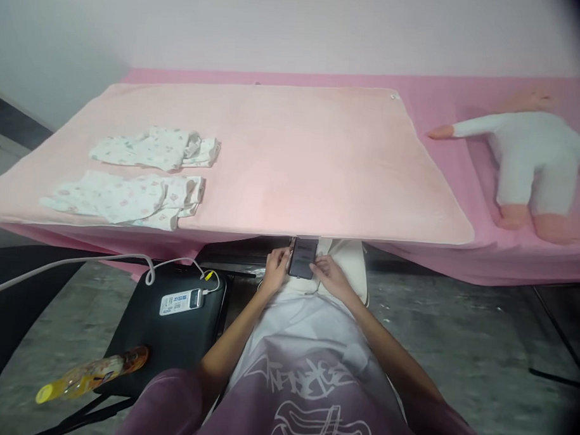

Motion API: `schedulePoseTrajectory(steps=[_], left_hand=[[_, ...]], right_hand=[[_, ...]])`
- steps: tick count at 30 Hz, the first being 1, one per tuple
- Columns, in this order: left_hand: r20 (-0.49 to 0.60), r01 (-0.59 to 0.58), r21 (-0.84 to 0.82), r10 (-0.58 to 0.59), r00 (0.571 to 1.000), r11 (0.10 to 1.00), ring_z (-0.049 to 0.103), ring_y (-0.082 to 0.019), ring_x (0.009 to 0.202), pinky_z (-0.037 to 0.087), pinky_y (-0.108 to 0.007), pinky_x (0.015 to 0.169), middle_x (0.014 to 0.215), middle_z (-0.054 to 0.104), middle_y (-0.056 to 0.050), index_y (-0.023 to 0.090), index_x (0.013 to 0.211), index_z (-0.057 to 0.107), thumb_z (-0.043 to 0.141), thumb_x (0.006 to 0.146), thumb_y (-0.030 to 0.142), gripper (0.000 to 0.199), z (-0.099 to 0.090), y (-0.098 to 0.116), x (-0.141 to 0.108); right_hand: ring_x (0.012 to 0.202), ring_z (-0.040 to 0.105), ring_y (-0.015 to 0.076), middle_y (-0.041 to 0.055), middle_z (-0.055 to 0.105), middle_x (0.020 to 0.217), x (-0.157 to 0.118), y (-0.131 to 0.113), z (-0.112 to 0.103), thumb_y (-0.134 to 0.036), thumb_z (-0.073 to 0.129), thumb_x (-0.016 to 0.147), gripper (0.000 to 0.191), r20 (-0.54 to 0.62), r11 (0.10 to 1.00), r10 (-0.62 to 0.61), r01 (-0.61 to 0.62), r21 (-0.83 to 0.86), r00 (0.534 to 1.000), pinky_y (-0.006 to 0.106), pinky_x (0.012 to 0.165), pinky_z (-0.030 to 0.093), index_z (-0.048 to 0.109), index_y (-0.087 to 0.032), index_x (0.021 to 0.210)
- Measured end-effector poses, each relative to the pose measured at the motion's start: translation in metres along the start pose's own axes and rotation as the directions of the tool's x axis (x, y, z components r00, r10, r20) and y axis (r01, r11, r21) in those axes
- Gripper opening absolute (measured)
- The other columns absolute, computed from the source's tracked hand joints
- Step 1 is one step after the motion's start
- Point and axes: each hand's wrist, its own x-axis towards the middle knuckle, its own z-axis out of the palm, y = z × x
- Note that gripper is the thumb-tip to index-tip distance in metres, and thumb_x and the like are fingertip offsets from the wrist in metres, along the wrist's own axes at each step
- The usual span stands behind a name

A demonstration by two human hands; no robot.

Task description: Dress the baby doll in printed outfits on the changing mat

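Smartphone [302, 259] is the thing being handled in the head view, the sole view: it sits at six o'clock from the picture's middle, over the person's lap, just on the near side of the worktop [432, 99], its dark screen facing up and too dim to read. Judged from this moment alone, its handling is under way, and how much is left cannot be told. With it as the clock's centre, two printed garments, the upper one [154, 148] at ten o'clock and the lower one [129, 198] between nine and ten, lie laid out on a pale peach mat [296, 160], untouched. At two o'clock a doll [534, 150] in a white suit lies on the pink cloth, also untouched. Between eight and nine, a white power bank [181, 302] with a cable rests on a black seat [181, 344]; a yellow-capped bottle [94, 374] is farther out at eight. As for pose, the forearms slant inward from between seven and eight and from between four and five. The left hand [277, 268] is at nine o'clock, the right hand [333, 276] between three and four; both have bent fingers touching its long sides, but whether they grip or merely steady it I cannot tell.
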Motion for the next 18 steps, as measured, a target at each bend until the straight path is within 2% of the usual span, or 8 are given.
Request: schedulePoseTrajectory(steps=[3,7,9,11,14,18], left_hand=[[-0.003,0.023,0.033,-0.023,1.0,0.999,0.062,-0.033,0.135,0.039,-0.052,0.127,0.137,0.075,-0.012,0.028,0.121,0.079,0.058,0.111,0.059,0.038,0.013,-0.002,0.002],[-0.025,0.08,0.055,-0.078,0.997,0.995,0.059,-0.033,0.139,0.035,-0.054,0.13,0.141,0.073,-0.012,0.028,0.126,0.076,0.051,0.115,0.048,0.034,0.022,-0.002,0.0],[-0.023,0.093,0.052,-0.092,0.996,0.994,0.058,-0.031,0.141,0.035,-0.052,0.131,0.143,0.073,-0.011,0.029,0.127,0.075,0.047,0.116,0.042,0.033,0.023,-0.002,0.001],[-0.019,0.102,0.042,-0.101,0.995,0.994,0.058,-0.03,0.141,0.035,-0.05,0.131,0.144,0.073,-0.009,0.03,0.127,0.075,0.047,0.115,0.037,0.032,0.024,-0.001,0.001],[-0.02,0.115,0.018,-0.115,0.993,0.993,0.057,-0.03,0.14,0.034,-0.05,0.131,0.14,0.073,-0.008,0.029,0.123,0.076,0.056,0.11,0.033,0.024,0.026,0.001,0.0],[-0.003,0.123,-0.071,-0.124,0.992,0.99,0.054,-0.031,0.14,0.03,-0.05,0.134,0.133,0.073,-0.008,0.028,0.111,0.076,0.066,0.105,0.038,0.016,0.029,0.005,-0.005]], right_hand=[[0.08,0.069,0.024,0.0013,0.071,0.088,0.007,-0.002,0.016,-0.063,0.09,0.081,0.057,-0.008,1.0,0.016,-0.016,0.009,1.0,0.039,0.076,0.056,0.059,-0.026,0.11],[0.076,0.065,0.0222,-0.0023,0.066,0.085,0.009,-0.002,0.025,-0.056,0.1,0.069,0.068,-0.064,0.999,0.039,-0.04,-0.005,0.997,0.036,0.071,0.052,0.053,-0.027,0.108],[0.079,0.065,0.0223,-0.0015,0.066,0.088,0.008,-0.002,0.025,-0.059,0.095,0.073,0.064,-0.075,0.999,0.047,-0.045,0.026,0.996,0.037,0.073,0.053,0.053,-0.027,0.108],[0.086,0.067,0.023,0.0015,0.068,0.095,0.007,-0.002,0.024,-0.065,0.084,0.083,0.055,-0.076,0.996,0.055,-0.049,0.078,0.996,0.038,0.08,0.055,0.054,-0.026,0.107],[0.099,0.071,0.0255,0.0047,0.072,0.104,0.005,-0.004,0.02,-0.069,0.068,0.095,0.047,-0.046,0.977,0.065,-0.054,0.205,0.997,0.041,0.092,0.058,0.053,-0.026,0.108],[0.117,0.073,0.0286,0.0065,0.077,0.118,-0.001,-0.007,0.02,-0.061,0.067,0.095,0.049,0.009,0.919,0.084,-0.081,0.387,0.996,0.044,0.106,0.06,0.053,-0.028,0.128]])
